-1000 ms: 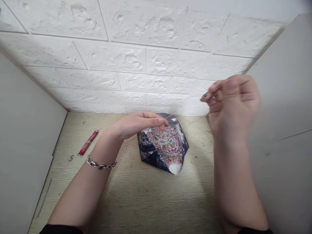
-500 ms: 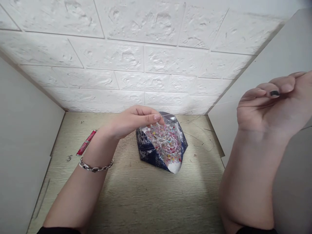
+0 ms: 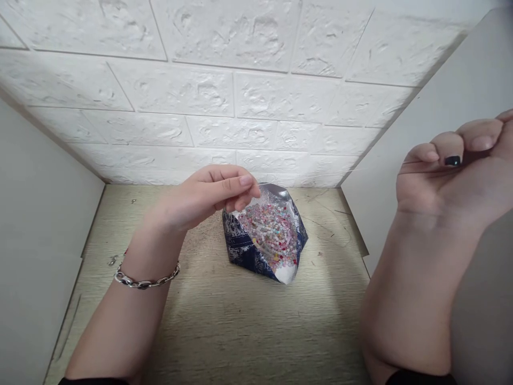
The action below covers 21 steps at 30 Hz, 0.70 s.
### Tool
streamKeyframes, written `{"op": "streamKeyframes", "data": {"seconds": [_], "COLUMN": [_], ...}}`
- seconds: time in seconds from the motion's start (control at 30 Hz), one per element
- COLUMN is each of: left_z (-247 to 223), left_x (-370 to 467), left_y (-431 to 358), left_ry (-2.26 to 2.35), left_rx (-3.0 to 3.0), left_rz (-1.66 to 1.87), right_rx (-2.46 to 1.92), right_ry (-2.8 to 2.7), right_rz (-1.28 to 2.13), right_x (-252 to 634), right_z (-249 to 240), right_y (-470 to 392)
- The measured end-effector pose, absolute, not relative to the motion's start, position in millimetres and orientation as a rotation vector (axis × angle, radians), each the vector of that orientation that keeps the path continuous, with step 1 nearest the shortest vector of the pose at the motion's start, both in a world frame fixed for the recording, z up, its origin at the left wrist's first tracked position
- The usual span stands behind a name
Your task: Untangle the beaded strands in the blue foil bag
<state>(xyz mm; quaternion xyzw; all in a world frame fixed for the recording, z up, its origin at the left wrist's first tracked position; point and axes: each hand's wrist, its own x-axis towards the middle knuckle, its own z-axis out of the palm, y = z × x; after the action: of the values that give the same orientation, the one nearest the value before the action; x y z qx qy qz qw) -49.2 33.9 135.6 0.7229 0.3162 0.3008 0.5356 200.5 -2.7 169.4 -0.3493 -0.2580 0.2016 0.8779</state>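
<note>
A thin clear thread [image 3: 352, 170] stretches between my two hands across the front of the white wall. My left hand [image 3: 224, 190] pinches its left end between thumb and fingers, just above the upper left of a dark blue and silver foil packet [image 3: 246, 256]. Inside the packet's opening lie many small beads [image 3: 272, 230], mostly pink, white and clear, with some red and yellow. Raised at the right, my right hand [image 3: 460, 166] has its fingers curled towards the palm, and the thread runs towards it. Its fingertips are partly cut off by the frame edge.
White brick-patterned wall [image 3: 212, 91] stands behind the table [image 3: 240, 331], with pale panels at left and right. Small silver pieces [image 3: 113, 260] lie on the left. Loose thin strands [image 3: 332, 222] lie right of the packet. My left wrist mostly hides a red object.
My left hand has moved left and slightly up, off the packet's upper edge, and its wrist now covers most of the red object. My right hand has shifted slightly right.
</note>
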Motion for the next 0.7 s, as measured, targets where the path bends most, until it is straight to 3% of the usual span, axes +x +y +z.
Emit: {"op": "streamKeyframes", "data": {"seconds": [0.23, 0.4, 0.57, 0.7], "left_z": [136, 128, 117, 117], "left_x": [-50, -33, -19, -20], "left_y": [32, 27, 28, 33], "left_ry": [0.860, 0.868, 0.675, 0.831], "left_rx": [2.006, 2.027, 1.693, 1.641], "left_rz": [0.044, 0.411, 0.521, 0.542], "right_rx": [-0.739, -0.985, -0.965, -0.952], "right_ry": [-1.362, -2.023, -2.107, -1.999], "right_rz": [0.517, 0.518, 0.580, 0.775], "right_x": [190, 171, 152, 151], "right_z": [155, 151, 136, 117], "right_y": [-11, -14, 6, 26]}}
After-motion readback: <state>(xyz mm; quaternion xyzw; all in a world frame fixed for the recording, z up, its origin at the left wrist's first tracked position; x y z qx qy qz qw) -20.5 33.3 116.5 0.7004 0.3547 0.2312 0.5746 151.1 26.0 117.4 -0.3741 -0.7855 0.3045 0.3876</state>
